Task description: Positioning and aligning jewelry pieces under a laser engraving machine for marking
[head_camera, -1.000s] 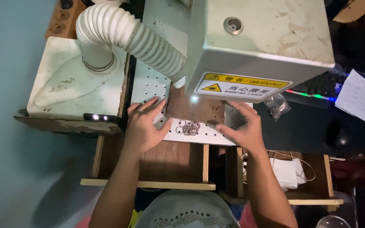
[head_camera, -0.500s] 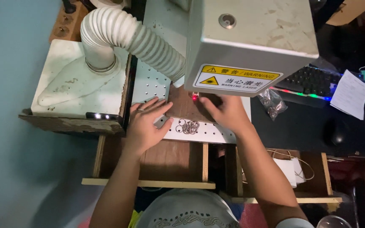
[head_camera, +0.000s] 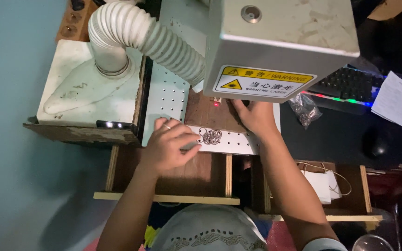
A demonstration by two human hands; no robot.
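My left hand (head_camera: 168, 144) rests palm down on the perforated metal plate (head_camera: 168, 93), fingers curled, its fingertips just left of a small pile of metal rings (head_camera: 211, 135). My right hand (head_camera: 254, 116) reaches under the grey laser machine head (head_camera: 280, 42), onto the brown wooden board (head_camera: 205, 114) where a red light dot (head_camera: 216, 103) shows. The right fingertips are hidden by the machine head, so I cannot tell what they touch.
A white ribbed hose (head_camera: 150, 37) runs to a white extractor box (head_camera: 89, 88) at left. A keyboard with coloured lights (head_camera: 345, 86), a plastic bag (head_camera: 303, 109), a paper sheet (head_camera: 394, 98) and a mouse (head_camera: 374, 142) lie at right. Open wooden drawers (head_camera: 164, 197) sit below.
My right hand has moved up from the plate's front edge to under the machine head. My left hand curled and slid slightly toward the rings.
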